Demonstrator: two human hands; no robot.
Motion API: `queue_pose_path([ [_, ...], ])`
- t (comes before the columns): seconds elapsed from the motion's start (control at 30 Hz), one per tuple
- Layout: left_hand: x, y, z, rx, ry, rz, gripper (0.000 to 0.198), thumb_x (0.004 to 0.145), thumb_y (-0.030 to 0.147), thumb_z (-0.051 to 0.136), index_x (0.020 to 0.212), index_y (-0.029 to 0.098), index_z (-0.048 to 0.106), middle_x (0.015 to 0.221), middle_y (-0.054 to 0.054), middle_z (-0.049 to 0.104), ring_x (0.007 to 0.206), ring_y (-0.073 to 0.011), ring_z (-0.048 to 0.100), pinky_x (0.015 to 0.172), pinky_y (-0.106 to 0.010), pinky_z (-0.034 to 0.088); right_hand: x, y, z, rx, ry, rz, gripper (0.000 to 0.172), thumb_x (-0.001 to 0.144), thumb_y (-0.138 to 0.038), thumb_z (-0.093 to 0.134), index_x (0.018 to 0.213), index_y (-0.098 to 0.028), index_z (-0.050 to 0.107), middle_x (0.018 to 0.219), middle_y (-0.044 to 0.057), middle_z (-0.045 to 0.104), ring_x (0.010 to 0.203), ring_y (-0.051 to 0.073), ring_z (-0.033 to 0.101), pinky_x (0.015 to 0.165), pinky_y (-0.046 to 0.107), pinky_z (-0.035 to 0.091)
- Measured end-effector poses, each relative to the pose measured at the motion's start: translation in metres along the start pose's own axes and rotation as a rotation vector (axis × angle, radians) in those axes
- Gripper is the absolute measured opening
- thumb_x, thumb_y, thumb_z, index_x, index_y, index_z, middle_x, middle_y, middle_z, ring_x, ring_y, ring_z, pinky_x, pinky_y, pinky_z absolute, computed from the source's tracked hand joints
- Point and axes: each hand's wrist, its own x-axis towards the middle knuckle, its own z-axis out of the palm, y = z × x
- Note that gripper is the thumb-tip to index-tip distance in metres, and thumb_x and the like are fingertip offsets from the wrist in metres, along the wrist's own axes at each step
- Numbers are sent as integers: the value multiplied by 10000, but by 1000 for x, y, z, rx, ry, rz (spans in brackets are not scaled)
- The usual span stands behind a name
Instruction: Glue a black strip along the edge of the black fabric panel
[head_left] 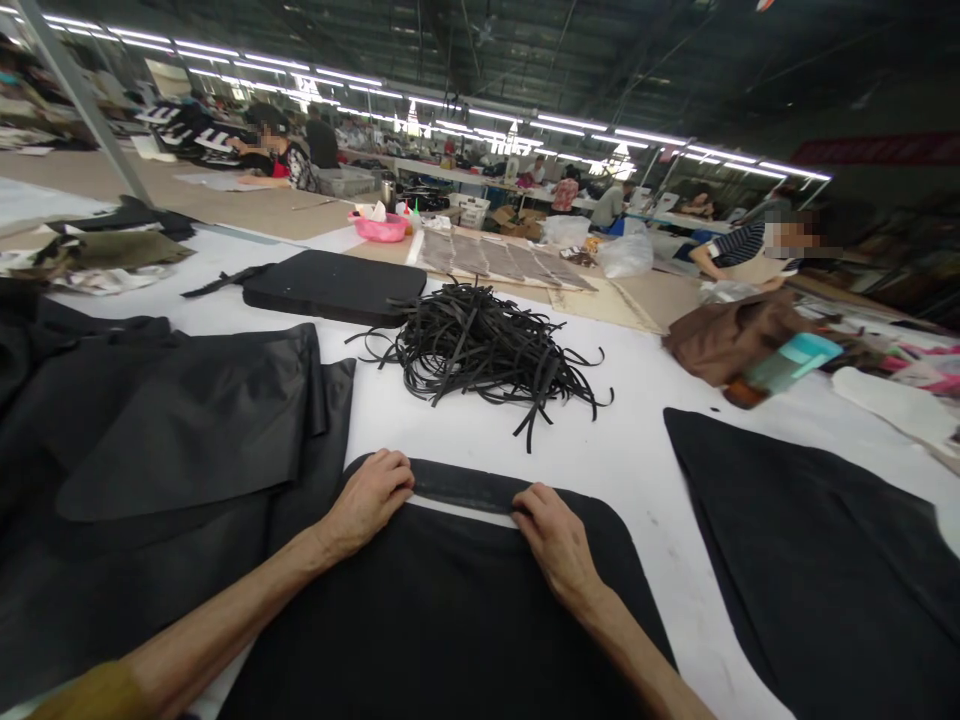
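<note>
A black fabric panel [450, 610] with rounded corners lies on the white table right in front of me. Along its far edge runs a dark strip [461, 487]. My left hand [369, 498] presses its curled fingers on the strip's left end. My right hand [553, 535] pinches the strip's right end, fingers closed on it. A thin line of white table shows between strip and panel.
A tangled heap of black strips [480, 345] lies beyond my hands. Black fabric pieces are stacked at left [172, 430] and one lies at right [817, 540]. A black pad [334, 285], pink bowl [380, 228], brown bag [731, 335] and teal bottle [787, 362] sit farther back. People work at distant tables.
</note>
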Motion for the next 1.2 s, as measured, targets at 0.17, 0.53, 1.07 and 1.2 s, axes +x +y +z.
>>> queue_pose_path([
  [0.17,2,2,-2,-3,-18,-12,125,835,173,448,736,191,523,891,-12,526,862,-173,452,791,-312,379,0,8,-5,57,-45,52,115,847,-189,468,756,-230,525,798,-26,544,795,134,525,710,248,398],
  [0.53,1,6,-3,33,-33,-19,129,844,142,415,776,190,514,909,-24,527,862,-178,444,790,-321,372,1,8,-4,-24,-47,27,178,882,-226,381,750,-227,500,775,-3,536,757,151,528,694,275,394],
  [1.07,15,13,0,30,-32,-279,139,757,91,452,665,172,517,824,-36,531,812,-179,471,743,-307,400,19,-3,-5,-305,-152,212,219,862,-202,404,704,-213,556,759,36,583,733,195,521,632,299,348],
  [1.2,13,13,0,23,-36,-262,139,784,105,438,693,175,516,840,-34,526,820,-178,469,750,-303,399,20,-2,-5,-289,-162,211,209,853,-212,424,693,-222,558,757,31,587,737,197,524,617,294,342],
])
